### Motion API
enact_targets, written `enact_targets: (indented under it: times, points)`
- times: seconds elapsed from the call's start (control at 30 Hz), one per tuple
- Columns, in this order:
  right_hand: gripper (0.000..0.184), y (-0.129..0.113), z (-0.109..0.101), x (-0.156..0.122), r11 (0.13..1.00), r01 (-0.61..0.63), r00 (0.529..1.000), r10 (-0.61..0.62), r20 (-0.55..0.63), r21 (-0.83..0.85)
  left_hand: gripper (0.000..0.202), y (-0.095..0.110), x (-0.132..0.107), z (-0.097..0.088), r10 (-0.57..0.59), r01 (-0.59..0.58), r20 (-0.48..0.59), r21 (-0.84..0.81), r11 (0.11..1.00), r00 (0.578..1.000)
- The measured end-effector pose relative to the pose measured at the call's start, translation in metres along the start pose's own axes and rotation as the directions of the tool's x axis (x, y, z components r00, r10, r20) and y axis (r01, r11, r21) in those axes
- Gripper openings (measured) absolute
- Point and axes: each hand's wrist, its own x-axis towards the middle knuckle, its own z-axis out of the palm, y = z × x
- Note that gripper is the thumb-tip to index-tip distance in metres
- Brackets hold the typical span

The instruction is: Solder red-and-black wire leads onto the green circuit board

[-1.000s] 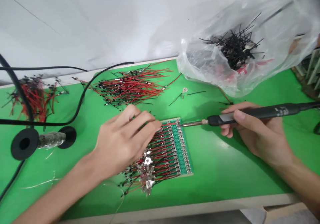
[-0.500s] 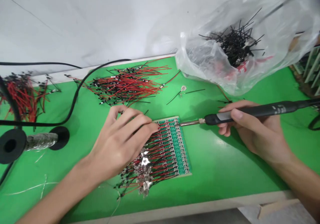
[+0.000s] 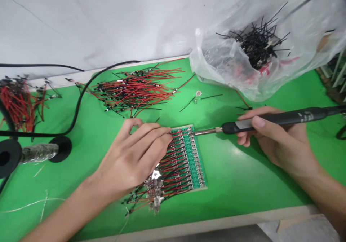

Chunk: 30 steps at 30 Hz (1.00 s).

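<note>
A green circuit board (image 3: 192, 155) lies on the green work surface, with rows of red and black wires joined to it. The wires trail left to shiny metal tabs (image 3: 156, 175) and black ends. My left hand (image 3: 137, 152) arches over these wires, its fingers pinched together on a red wire (image 3: 177, 135) at the board's upper left; the fingertips partly hide it. Held like a pen in my right hand (image 3: 281, 141) is a black soldering iron (image 3: 294, 117). Its metal tip touches or nearly touches the board's upper right part.
Behind the board lies a pile of red and black wires (image 3: 135, 90); another wire pile (image 3: 18, 105) is far left. A solder spool (image 3: 40, 152) and a black cable (image 3: 78, 108) occupy the left. A clear plastic bag (image 3: 224, 61) with black wires stands back right.
The view has shifted slightly. My left fingers have moved slightly around the board's upper left edge; the soldering iron's tip stays at nearly the same spot on the board.
</note>
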Motion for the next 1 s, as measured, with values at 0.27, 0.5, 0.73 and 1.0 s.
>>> enact_targets:
  times: [0.27,0.5,0.73,1.0]
  points:
    - [0.013,0.0009,-0.0015,0.0000,1.000,0.005,1.000,-0.005,-0.005,-0.001,0.027,0.0002,-0.0057,0.0034,0.067,-0.067,-0.030,0.025,0.997,0.997]
    - [0.012,0.0020,-0.0032,-0.0002,1.000,0.023,1.000,-0.023,0.005,-0.005,0.027,0.0016,-0.0060,0.0042,0.055,-0.054,-0.043,0.014,0.998,0.998]
    - [0.011,0.0027,-0.0027,0.0002,1.000,0.029,1.000,-0.029,0.009,-0.005,0.027,0.0040,-0.0057,-0.0026,0.006,0.001,-0.116,0.062,0.998,0.993]
    - [0.012,0.0021,-0.0031,0.0000,1.000,0.026,1.000,-0.026,0.005,0.003,0.022,0.0054,-0.0041,0.0018,-0.038,0.043,-0.090,0.051,0.998,0.995]
